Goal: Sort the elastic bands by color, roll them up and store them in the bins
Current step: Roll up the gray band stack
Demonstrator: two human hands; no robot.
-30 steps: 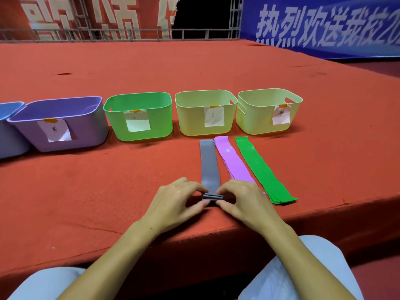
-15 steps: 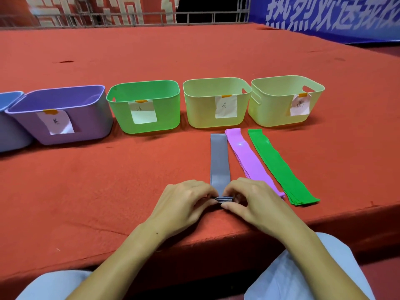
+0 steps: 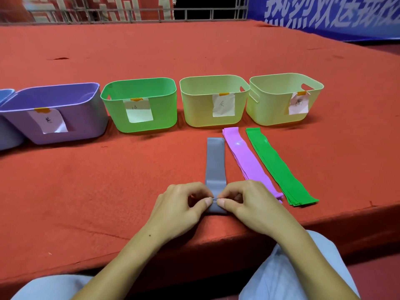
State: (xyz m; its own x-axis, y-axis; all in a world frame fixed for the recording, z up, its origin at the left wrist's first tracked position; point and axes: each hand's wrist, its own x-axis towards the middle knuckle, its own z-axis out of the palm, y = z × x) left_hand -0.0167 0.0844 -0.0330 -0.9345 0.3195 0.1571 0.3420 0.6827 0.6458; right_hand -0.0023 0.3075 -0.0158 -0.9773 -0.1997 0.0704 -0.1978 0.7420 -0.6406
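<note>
A grey elastic band [image 3: 215,161] lies flat on the red carpeted platform, pointing away from me. Its near end is rolled into a small coil. My left hand [image 3: 181,206] and my right hand [image 3: 251,204] pinch that coil from either side, thumbs meeting on top. To the right lie a stack of pink bands [image 3: 244,161] and a stack of green bands [image 3: 279,167]. Behind them stand a purple bin [image 3: 82,126], a green bin [image 3: 164,113] and two pale yellow bins [image 3: 199,111] [image 3: 270,111], each with a paper label.
A blue bin [image 3: 6,135] shows partly at the far left edge. The platform's front edge [image 3: 216,237] runs just below my hands, with my knees under it. A metal railing and banners stand far behind.
The rolled end of the grey band has grown thicker and the flat part shorter. Both hands stay on the coil. The camera has tilted slightly, shifting the view.
</note>
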